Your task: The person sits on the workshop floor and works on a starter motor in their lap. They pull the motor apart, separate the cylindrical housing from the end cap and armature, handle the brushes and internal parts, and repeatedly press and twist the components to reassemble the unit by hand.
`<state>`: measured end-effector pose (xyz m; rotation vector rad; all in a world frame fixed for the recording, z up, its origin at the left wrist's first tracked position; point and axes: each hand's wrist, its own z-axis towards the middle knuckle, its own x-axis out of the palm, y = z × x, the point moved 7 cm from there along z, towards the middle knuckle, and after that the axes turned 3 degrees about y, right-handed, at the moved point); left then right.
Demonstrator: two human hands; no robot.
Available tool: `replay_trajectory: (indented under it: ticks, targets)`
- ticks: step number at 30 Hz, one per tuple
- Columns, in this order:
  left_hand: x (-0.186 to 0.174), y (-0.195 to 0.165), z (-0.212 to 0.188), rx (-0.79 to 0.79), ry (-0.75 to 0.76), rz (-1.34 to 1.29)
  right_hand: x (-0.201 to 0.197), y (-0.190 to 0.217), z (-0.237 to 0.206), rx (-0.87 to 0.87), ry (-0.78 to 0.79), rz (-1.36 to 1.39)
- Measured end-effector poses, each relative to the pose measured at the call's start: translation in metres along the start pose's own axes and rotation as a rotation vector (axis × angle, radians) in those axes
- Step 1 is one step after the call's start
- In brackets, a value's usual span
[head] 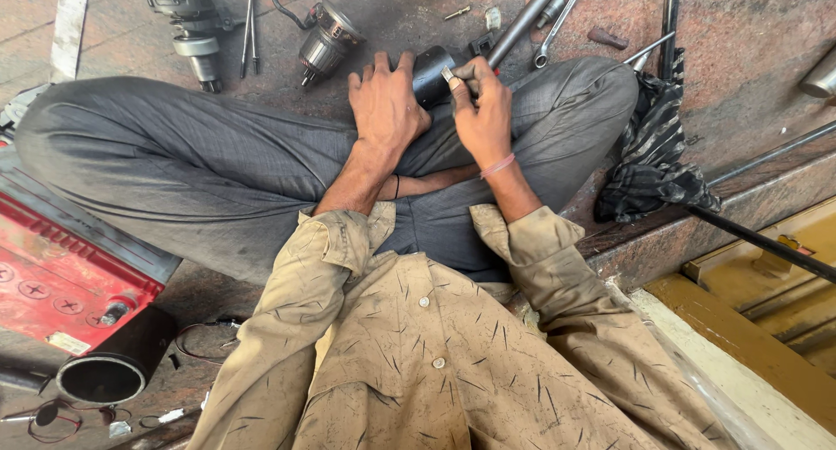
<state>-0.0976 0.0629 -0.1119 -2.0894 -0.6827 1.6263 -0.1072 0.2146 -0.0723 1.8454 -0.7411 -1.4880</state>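
Note:
I sit cross-legged on a stone floor in grey trousers and a tan shirt. My left hand (386,101) lies flat over a black cylindrical part (429,74) that rests at my shins, pressing it down. My right hand (481,101) is closed around a small metal piece (448,77) held against the end of the black cylinder. How the piece meets the cylinder is hidden by my fingers.
A motor armature (326,40), another motor part (193,32), a spanner (557,23), a long metal rod (522,19) and a bolt lie ahead. A red battery (61,280) and black tube (117,367) sit left. A dark striped cloth (653,154) lies right.

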Motion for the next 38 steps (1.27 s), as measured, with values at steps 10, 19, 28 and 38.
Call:
replay_trajectory:
  ticks: [10,19,28,38]
  targets:
    - [-0.002,-0.001,-0.001,0.028,-0.050,0.028,-0.017,0.032,0.004,-0.233,0.127,-0.517]
    - [0.005,0.002,-0.002,0.011,-0.006,0.055,-0.012,0.041,-0.003,-0.319,0.083,-0.513]
    - [0.000,0.000,-0.002,-0.003,-0.010,0.026,-0.018,0.034,-0.002,-0.223,0.110,-0.359]
    - [0.001,0.001,-0.002,0.002,0.000,0.029,-0.019,0.019,0.002,-0.092,0.130,-0.229]
